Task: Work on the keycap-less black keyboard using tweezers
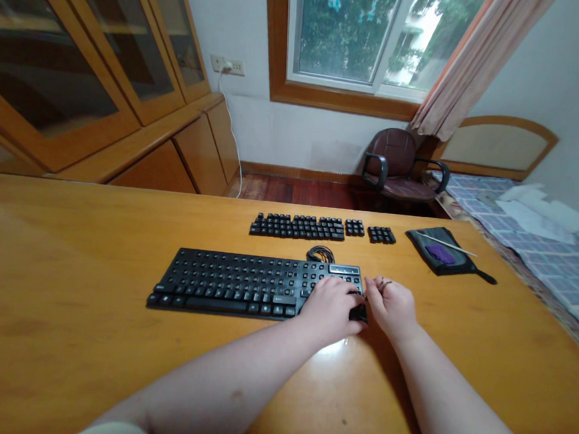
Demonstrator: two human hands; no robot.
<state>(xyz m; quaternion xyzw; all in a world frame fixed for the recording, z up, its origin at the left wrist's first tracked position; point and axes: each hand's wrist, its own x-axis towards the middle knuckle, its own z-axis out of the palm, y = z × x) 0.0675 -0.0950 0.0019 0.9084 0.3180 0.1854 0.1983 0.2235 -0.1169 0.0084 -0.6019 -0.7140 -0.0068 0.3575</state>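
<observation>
A black keyboard [228, 286] lies on the table, many of its keycaps off and the bare key posts showing. My left hand [330, 307] rests over its right end, at the number pad, with the thumb by the front edge and the fingers bent around that end. Just right of it is my right hand [390, 308], closed in a pinch beside the keyboard's right edge. A thin dark bit shows at its curled fingers, too small to name. Behind the keyboard, removed keycaps [296, 227] stand in rows, with smaller groups [381, 235] to their right.
A coiled cable [320, 254] sits behind the keyboard. On the right, a black pouch [446, 259] carries a purple cloth-like item [440, 254] and a pale stick [448, 243]. Beyond the wooden table [64, 279] stand an armchair [398, 165], a bed and a cabinet.
</observation>
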